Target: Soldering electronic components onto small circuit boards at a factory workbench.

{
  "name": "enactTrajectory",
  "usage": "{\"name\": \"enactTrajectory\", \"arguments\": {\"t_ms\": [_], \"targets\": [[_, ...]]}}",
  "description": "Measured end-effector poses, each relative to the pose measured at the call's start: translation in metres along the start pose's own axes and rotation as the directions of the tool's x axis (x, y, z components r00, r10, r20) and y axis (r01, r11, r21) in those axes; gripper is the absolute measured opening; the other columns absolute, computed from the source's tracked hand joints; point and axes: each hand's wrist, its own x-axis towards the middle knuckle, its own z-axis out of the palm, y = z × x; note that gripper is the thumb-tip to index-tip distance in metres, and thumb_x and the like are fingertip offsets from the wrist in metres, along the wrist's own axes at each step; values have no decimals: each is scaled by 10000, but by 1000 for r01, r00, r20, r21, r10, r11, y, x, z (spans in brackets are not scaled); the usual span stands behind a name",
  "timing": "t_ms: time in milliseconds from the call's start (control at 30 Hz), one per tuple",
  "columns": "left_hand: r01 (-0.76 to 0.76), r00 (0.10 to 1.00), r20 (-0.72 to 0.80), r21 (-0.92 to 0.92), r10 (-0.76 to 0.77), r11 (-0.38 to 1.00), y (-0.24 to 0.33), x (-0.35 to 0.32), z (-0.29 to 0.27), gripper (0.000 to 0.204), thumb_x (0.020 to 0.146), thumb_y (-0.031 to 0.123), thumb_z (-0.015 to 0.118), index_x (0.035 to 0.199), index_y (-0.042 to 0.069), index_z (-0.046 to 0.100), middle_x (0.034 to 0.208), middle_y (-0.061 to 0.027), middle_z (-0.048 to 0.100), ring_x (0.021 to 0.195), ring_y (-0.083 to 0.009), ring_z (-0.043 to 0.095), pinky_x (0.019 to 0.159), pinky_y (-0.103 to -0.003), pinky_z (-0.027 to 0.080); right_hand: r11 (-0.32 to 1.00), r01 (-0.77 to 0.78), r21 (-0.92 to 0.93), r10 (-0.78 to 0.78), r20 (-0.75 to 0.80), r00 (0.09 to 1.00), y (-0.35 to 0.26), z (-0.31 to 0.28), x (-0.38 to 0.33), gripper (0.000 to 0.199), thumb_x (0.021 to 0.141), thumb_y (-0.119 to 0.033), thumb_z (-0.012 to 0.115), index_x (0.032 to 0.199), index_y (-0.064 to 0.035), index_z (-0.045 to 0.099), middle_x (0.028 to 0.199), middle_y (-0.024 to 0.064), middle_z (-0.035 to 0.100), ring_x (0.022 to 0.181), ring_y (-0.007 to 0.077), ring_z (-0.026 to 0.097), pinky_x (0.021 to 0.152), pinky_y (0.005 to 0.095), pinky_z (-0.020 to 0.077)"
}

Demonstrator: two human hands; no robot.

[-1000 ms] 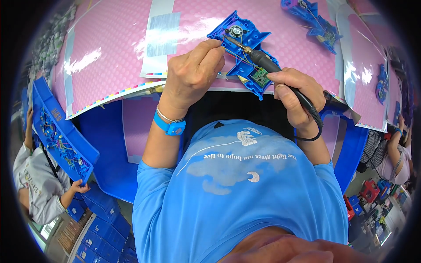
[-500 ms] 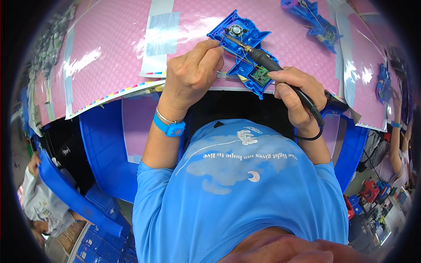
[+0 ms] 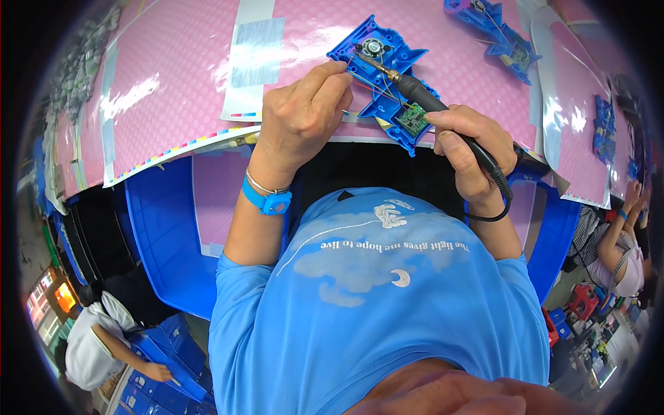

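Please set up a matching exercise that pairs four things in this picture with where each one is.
Things:
1. soldering iron
2. blue wristband
3. green circuit board
4. second blue housing

Places:
A. inside the blue plastic housing
B. on the pink mat, far right
C. in the right hand
D. on the left hand's wrist

Pairs: 1-C, 2-D, 3-A, 4-B

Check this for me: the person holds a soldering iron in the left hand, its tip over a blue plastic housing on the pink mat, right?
Not quite. The head view shows the soldering iron in the right hand, not the left. The left hand rests at the edge of the blue plastic housing. The rest stands: the tip is over that housing, which lies on the pink mat.
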Motion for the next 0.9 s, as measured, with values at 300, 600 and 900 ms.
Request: {"name": "enactTrajectory", "arguments": {"t_ms": [300, 600, 900], "targets": [[1, 1000, 21, 2, -1, 1000, 1, 2, -2, 160, 765, 8, 767, 898, 31, 681, 968, -73, 736, 735, -187, 721, 566, -280, 563, 1000, -5, 13, 5, 12, 1000, 2, 2, -1, 243, 867, -45, 596, 1046, 75, 708, 698, 123, 636, 586, 163, 587, 549, 290, 447], [24, 1000, 15, -18, -24, 1000, -1, 0, -1, 142, 788, 19, 767, 896, 37, 677, 982, -68, 735, 743, -194, 724, 567, -281, 568, 1000, 31, 6, -31, -13, 999, -1, -1, -1, 252, 854, -40, 599, 1033, 101, 706, 693, 124, 631, 585, 164, 587, 552, 287, 448], [55, 997, 47, -41, -53, 998, -1, 1, -3, 147, 792, 27, 767, 910, 44, 679, 985, -57, 734, 719, -199, 716, 560, -283, 567, 999, 39, 13, -38, -25, 999, -3, -1, -3, 256, 858, -60, 612, 1031, 101, 709, 703, 127, 637, 588, 163, 591, 556, 281, 447]]}}
